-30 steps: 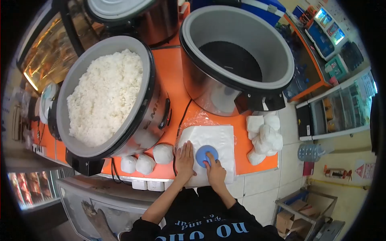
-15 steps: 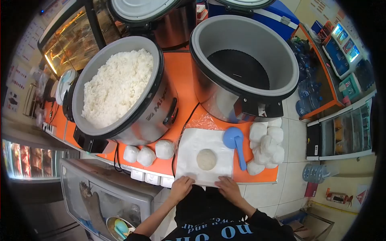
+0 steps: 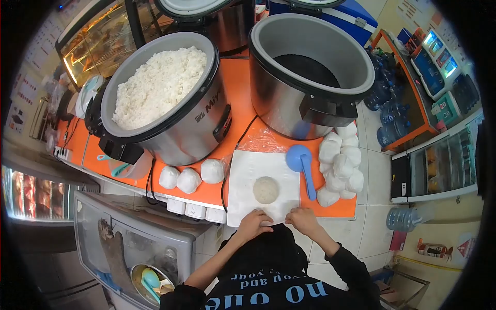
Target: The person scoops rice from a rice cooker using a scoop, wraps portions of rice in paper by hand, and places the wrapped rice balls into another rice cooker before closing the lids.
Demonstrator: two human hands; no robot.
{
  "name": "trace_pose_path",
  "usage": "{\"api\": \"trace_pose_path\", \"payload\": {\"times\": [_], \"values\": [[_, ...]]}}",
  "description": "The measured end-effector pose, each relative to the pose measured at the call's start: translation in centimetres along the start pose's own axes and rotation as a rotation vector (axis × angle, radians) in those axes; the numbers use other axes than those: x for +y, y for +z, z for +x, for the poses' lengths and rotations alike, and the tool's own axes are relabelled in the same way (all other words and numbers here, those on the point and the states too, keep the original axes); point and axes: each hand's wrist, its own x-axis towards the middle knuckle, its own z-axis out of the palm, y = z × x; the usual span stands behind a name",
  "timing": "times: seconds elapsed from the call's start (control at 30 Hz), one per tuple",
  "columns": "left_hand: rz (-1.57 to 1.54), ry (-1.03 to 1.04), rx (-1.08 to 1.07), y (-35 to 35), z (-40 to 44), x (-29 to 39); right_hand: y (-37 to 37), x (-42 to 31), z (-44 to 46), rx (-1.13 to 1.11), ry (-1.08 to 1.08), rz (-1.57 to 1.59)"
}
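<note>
A round mound of rice (image 3: 266, 190) lies on a sheet of white wrapping paper (image 3: 242, 178) at the near edge of the orange table. My left hand (image 3: 255, 225) is closed on the paper's near edge, left of its middle, with the fingers pointing right. At the near right corner, my right hand (image 3: 303, 221) pinches the same sheet. Both hands are just below the rice, not touching it. A blue scoop (image 3: 297, 158) rests beside the paper's right edge, handle towards me.
White wrapped bundles (image 3: 338, 168) are piled on the right, and three more bundles (image 3: 188, 181) sit on the left. Behind stand a rice-filled cooker (image 3: 178, 137) and an open cooker (image 3: 274, 106) without rice. A black cord (image 3: 239, 140) runs left of the paper.
My left hand has moved inward along the paper's near edge, its fingers now turned right. My right hand still grips the near right corner. The whole view has shifted slightly.
</note>
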Motion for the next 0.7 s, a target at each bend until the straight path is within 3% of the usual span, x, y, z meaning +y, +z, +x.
{"api": "trace_pose_path", "payload": {"times": [0.1, 0.23, 0.37, 0.4, 0.47, 0.5, 0.6, 0.63, 0.7], "values": [[-0.245, -0.131, -0.055, -0.2, -0.1, -0.9, 0.0, -0.2, -0.1, 0.029, 0.011, 0.012], [-0.133, -0.128, -0.011, -1.1, 0.3, -0.9, -1.5, -0.4, 0.4, -0.069, -0.003, 0.004], [0.167, -0.03, 0.306, -3.8, 0.8, 1.6, -3.3, -3.1, 2.0, 0.5, 0.084, 0.501], [0.275, 0.004, 0.399, -5.3, 0.9, 1.4, -0.9, -2.1, 1.2, 0.47, 0.09, 0.521], [0.083, -0.157, 0.196, -6.5, -1.0, -3.9, 4.1, 2.2, -0.6, 0.422, 0.081, 0.55], [-0.135, -0.119, 0.192, -7.7, -0.8, -4.6, 3.9, 3.7, -0.9, 0.43, -0.013, 0.65], [-0.375, -0.39, 0.435, -8.4, 3.6, -3.2, 2.9, 4.0, 2.8, 0.619, 0.408, 1.181], [-0.348, -0.375, 0.651, -7.1, 5.0, -3.8, 1.0, 2.9, 4.2, 0.691, 0.537, 1.112], [-0.017, -0.248, 0.737, -4.4, 5.6, -6.7, 2.0, 2.5, 5.6, 0.763, 0.561, 1.041]]}}
